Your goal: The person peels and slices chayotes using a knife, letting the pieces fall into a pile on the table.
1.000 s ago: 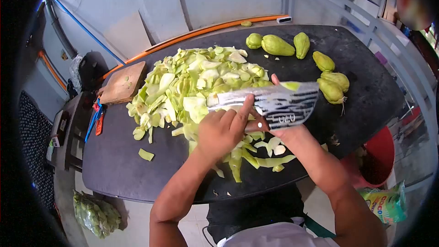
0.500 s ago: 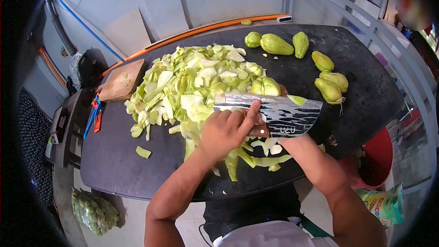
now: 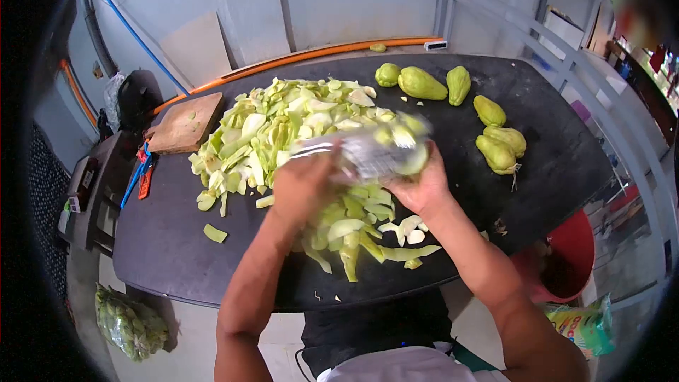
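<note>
My left hand (image 3: 304,185) is closed round the handle of a broad cleaver (image 3: 364,159), and both are smeared by motion. The blade lies across in front of my right hand (image 3: 424,184), which cups a partly cut, pale green chayote (image 3: 414,159). Part of that chayote is hidden behind the blade. Beyond and to the left is a large heap of cut chayote slices (image 3: 276,124). Below my hands lie long chayote peelings (image 3: 350,237) and a few white pieces (image 3: 407,228).
Several whole chayotes (image 3: 422,85) sit at the back right of the dark table (image 3: 177,255). A wooden chopping board (image 3: 186,124) lies at the left edge. A red bucket (image 3: 569,255) stands on the floor at right, and a plastic bag of greens (image 3: 131,322) at lower left.
The cleaver has moved left with my left hand and is now blurred. My right hand, earlier mostly hidden under the blade, now shows with the chayote in its palm.
</note>
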